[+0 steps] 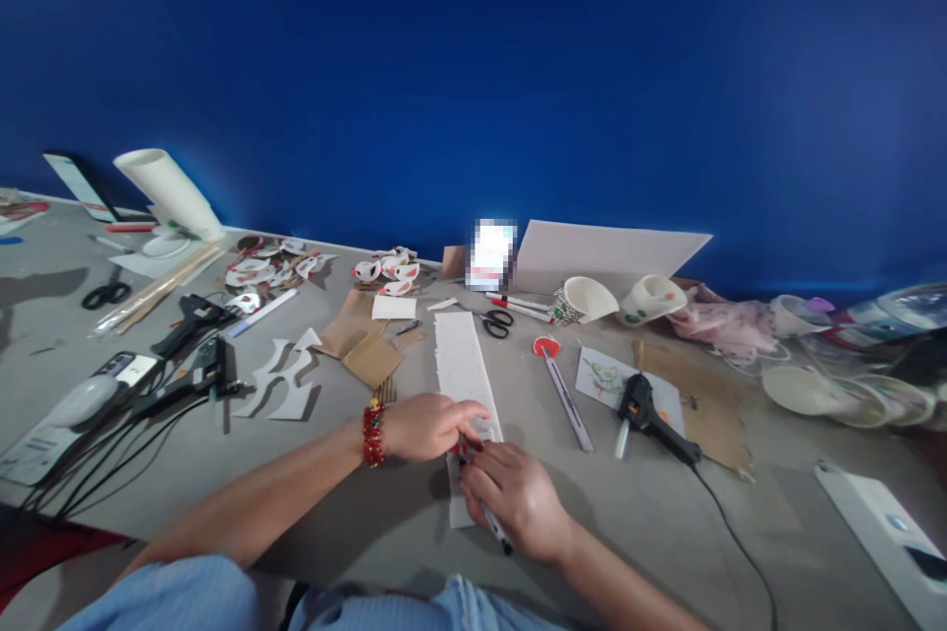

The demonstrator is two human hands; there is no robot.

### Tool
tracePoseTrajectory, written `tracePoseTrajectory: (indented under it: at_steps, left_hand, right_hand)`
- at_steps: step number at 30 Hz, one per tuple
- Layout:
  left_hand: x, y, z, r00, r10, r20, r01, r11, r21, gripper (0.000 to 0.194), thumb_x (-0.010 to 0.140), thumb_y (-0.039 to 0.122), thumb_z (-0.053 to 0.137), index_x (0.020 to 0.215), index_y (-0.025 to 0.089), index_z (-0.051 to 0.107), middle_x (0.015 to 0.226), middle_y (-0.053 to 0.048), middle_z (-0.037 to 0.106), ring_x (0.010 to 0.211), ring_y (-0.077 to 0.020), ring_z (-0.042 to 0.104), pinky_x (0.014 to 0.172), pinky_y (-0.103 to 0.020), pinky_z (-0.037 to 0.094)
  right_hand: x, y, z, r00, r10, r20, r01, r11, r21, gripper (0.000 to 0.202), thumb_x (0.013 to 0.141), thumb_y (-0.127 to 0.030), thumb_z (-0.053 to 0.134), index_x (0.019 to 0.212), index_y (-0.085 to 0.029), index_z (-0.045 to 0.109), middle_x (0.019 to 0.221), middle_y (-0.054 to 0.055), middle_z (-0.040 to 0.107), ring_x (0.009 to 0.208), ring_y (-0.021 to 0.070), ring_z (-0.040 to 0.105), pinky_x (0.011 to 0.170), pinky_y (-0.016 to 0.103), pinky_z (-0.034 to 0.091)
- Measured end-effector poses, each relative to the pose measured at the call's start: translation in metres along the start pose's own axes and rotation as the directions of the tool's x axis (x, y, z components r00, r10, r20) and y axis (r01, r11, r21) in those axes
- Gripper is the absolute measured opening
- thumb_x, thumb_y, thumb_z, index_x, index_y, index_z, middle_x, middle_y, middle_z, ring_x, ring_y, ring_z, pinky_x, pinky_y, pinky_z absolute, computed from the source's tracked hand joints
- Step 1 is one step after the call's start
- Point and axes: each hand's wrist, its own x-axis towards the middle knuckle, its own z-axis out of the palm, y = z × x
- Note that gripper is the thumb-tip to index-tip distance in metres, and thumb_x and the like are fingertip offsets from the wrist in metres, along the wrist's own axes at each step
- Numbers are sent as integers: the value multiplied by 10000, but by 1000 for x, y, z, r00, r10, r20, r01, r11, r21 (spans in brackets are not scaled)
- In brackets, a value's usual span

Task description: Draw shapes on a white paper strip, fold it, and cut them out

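Observation:
My right hand (516, 495) is closed round a white marker pen (494, 525) whose dark end points down toward the front of the table. Beside it, with fingertips touching the right hand, is my left hand (430, 426), wearing a red bead bracelet. Its index finger is stretched out and the other fingers are bent together. Something small with red and black shows just under them, too covered to name. Both hands are over a long white paper strip (463, 355) lying lengthwise on the grey table, and they hide part of its near half.
To the right lie a utility knife (568, 404) and a corded glue gun (651, 417). Black-handled scissors (497, 321) rest beyond the strip. Cardboard pieces (372, 357), cut white paper shapes (285, 385) and more glue guns (193, 380) are left. Paper birds (386, 269) sit farther back.

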Motion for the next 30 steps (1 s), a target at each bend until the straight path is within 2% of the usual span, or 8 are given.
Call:
tracePoseTrajectory:
  at_steps: [8,13,20,22,26,30]
  left_hand:
    - [-2,5,0,1000,-6,-10,7,998,55,546,809,8,412,1321,179,495,1123,-36,733,1059,-165,677,909,-268,489]
    - [-2,3,1,1000,8,-2,-8,999,40,551,810,-7,403,1324,176,481,1112,-30,737,1015,-154,695,905,-257,488]
    - [-2,4,0,1000,4,-14,-2,994,109,504,831,19,426,1301,191,489,1117,-22,736,1029,-176,690,878,-263,488]
    - [-3,4,1,1000,20,-19,-17,992,123,493,841,28,440,1299,204,485,1122,-13,734,1044,-182,683,889,-270,478]
    - [-4,2,6,998,48,-31,-43,990,137,487,861,44,466,1310,229,443,1076,13,750,1033,-183,690,935,-293,441]
    - [-5,4,10,998,42,-52,-33,984,176,514,838,4,443,1295,238,431,1092,21,745,1027,-184,691,937,-308,415]
  right_hand:
    - [-3,1,-6,996,73,46,-78,990,118,142,850,-97,466,781,-213,511,729,29,596,688,176,514,657,284,359]
    - [-4,1,-15,996,87,28,-91,985,149,122,848,-97,469,836,-205,523,731,33,603,674,171,518,642,270,367]
    - [1,4,-17,990,141,-12,-135,966,219,135,893,-142,458,793,-204,526,691,23,590,641,153,522,611,248,367]
    - [0,7,-21,973,228,-31,-212,939,273,150,915,-173,447,790,-204,525,681,15,582,627,145,522,604,242,369]
    - [-8,18,-30,903,430,-7,-399,845,357,192,936,-230,430,769,-206,521,664,4,562,619,144,526,604,242,384]
    - [-18,26,-29,859,508,62,-493,787,371,237,943,-274,427,739,-206,527,654,3,544,622,151,521,611,249,393]
